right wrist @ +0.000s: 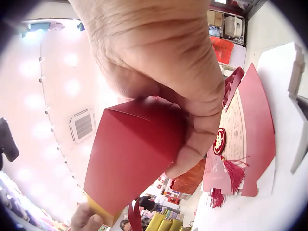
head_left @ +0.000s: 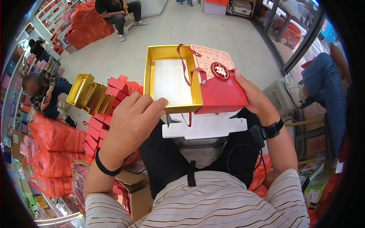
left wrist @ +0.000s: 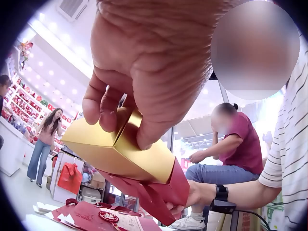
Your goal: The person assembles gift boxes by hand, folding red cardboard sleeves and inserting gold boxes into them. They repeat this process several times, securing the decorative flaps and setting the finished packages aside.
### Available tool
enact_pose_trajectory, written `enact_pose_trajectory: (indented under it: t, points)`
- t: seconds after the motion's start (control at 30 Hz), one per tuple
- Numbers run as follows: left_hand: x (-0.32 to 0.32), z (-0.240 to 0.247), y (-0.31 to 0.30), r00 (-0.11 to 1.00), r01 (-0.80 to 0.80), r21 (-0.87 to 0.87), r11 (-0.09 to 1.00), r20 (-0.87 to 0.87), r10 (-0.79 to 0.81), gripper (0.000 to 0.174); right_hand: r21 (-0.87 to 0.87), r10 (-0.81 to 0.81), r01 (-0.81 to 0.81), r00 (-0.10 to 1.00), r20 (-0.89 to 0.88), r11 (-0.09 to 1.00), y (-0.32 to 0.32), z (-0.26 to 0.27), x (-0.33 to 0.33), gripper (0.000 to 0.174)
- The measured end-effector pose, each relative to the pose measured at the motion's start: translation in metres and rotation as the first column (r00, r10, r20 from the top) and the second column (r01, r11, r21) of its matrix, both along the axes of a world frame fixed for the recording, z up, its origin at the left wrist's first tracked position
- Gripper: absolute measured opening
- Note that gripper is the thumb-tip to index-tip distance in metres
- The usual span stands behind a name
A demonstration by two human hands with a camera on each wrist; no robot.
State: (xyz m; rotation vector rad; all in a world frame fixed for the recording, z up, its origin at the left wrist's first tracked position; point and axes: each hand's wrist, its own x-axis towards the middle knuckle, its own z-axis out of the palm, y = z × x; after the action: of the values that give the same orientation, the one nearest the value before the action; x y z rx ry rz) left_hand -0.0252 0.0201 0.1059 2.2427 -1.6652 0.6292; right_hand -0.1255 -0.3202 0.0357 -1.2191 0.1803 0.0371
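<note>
The gold tray (head_left: 149, 74) is pinched at its near left corner by the left hand (head_left: 133, 121). The red sleeve (head_left: 222, 94), joined at the tray's right, is grasped at its outer end by the right hand (head_left: 256, 97). A round emblem (head_left: 219, 71) is borne on the sleeve. Below the tray, a white surface (head_left: 205, 127) is seen; left of it, smaller gold trays (head_left: 80, 90) and red boxes (head_left: 116, 92) are gathered.

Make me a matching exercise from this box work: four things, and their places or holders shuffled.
1. Gold tray
2. Red sleeve
3. Round emblem
4. Other gold trays

A. On the sleeve's patterned face
B. Beside red boxes
C. Held by the right hand
D. Held by the left hand

Pairs: 1-D, 2-C, 3-A, 4-B
</note>
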Motion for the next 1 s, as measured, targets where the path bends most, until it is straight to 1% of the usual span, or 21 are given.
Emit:
enact_pose_trajectory:
  t: [0.07,0.1,0.2,0.3,0.33,0.37,0.43,0.47,0.5,0.53,0.57,0.6,0.63,0.7,0.73,0.8,0.83,0.9,0.93,1.0]
  points:
    - [-0.001,-0.003,-0.003,1.000,-0.006,0.003,1.000,0.004,0.006,0.035,-0.005,-0.032,0.032,0.999,-0.012,0.999,0.004,0.000,0.001,0.065]
    - [-0.002,-0.004,-0.005,1.000,-0.008,0.005,1.000,0.006,0.008,0.035,-0.001,-0.015,0.015,1.000,-0.004,1.000,0.002,0.000,0.000,0.065]
    - [-0.005,-0.006,-0.009,0.998,0.026,0.017,1.000,-0.065,-0.025,0.040,0.013,0.015,-0.016,0.999,0.031,1.000,0.004,-0.004,0.001,0.064]
    - [-0.005,-0.010,-0.017,0.989,0.129,-0.002,0.992,-0.076,-0.129,0.044,0.017,0.008,-0.009,0.997,0.078,1.000,0.010,-0.003,0.004,0.062]
    - [-0.002,-0.011,-0.018,0.974,0.191,-0.028,0.981,-0.122,-0.193,0.052,0.012,0.005,-0.006,0.997,0.080,1.000,0.011,0.000,0.002,0.061]
    - [-0.001,-0.013,-0.016,0.975,0.119,-0.139,0.983,-0.170,-0.142,0.055,0.006,0.001,-0.002,0.997,0.082,1.000,0.013,0.001,0.001,0.061]
    - [0.001,-0.018,-0.011,0.959,-0.042,-0.342,0.939,-0.278,-0.058,0.062,-0.001,-0.007,0.007,0.993,0.116,1.000,0.016,0.003,0.001,0.060]
    - [0.006,-0.025,-0.007,0.874,-0.203,-0.351,0.914,-0.486,0.008,0.065,0.002,-0.011,0.011,0.992,0.124,1.000,0.017,0.004,0.000,0.060]
    - [0.008,-0.034,-0.008,0.755,-0.217,-0.381,0.899,-0.649,-0.093,0.065,0.005,-0.010,0.009,0.991,0.131,1.000,0.019,0.005,-0.001,0.060]
    - [0.008,-0.044,-0.011,0.600,-0.239,-0.408,0.881,-0.776,-0.196,0.065,0.021,-0.018,0.015,0.993,0.116,1.000,0.021,0.003,0.000,0.060]
    - [0.007,-0.049,-0.016,0.419,-0.266,-0.431,0.862,-0.857,-0.299,0.066,0.036,-0.025,0.021,0.994,0.103,0.999,0.022,0.000,0.001,0.059]
    - [0.000,-0.047,-0.024,0.574,-0.191,-0.386,0.903,-0.790,-0.216,0.071,0.051,-0.032,0.027,0.996,0.087,0.998,0.022,-0.002,0.001,0.059]
    - [-0.009,-0.043,-0.033,0.475,-0.182,-0.419,0.890,-0.830,-0.293,0.069,0.044,-0.020,0.017,0.997,0.077,0.999,0.021,-0.002,0.002,0.059]
    - [-0.014,-0.054,-0.044,0.349,-0.201,-0.400,0.894,-0.882,-0.316,0.067,0.029,0.000,-0.001,0.999,0.053,1.000,0.019,-0.001,0.002,0.059]
    - [-0.015,-0.059,-0.051,0.336,-0.214,-0.395,0.894,-0.889,-0.312,0.067,-0.019,0.002,-0.001,0.999,0.046,1.000,0.017,0.001,0.003,0.059]
    - [-0.018,-0.063,-0.060,0.312,-0.236,-0.382,0.894,-0.901,-0.302,0.065,-0.007,-0.018,0.018,1.000,-0.018,1.000,0.020,0.008,0.004,0.059]
    - [-0.019,-0.063,-0.065,0.331,-0.234,-0.368,0.900,-0.901,-0.282,0.065,0.000,-0.027,0.027,0.998,-0.050,1.000,0.019,0.010,0.005,0.060]
    - [-0.019,-0.063,-0.072,0.368,-0.228,-0.343,0.911,-0.897,-0.245,0.064,-0.050,0.070,-0.071,0.997,-0.035,0.996,0.005,-0.003,0.010,0.059]
    - [-0.018,-0.072,-0.076,0.303,-0.260,-0.387,0.885,-0.902,-0.306,0.064,-0.068,0.095,-0.098,0.995,-0.038,0.993,0.000,-0.008,0.011,0.059]
    - [-0.015,-0.074,-0.076,0.377,-0.256,-0.365,0.895,-0.890,-0.256,0.062,-0.097,0.123,-0.128,0.991,-0.052,0.987,-0.003,-0.007,0.014,0.060]
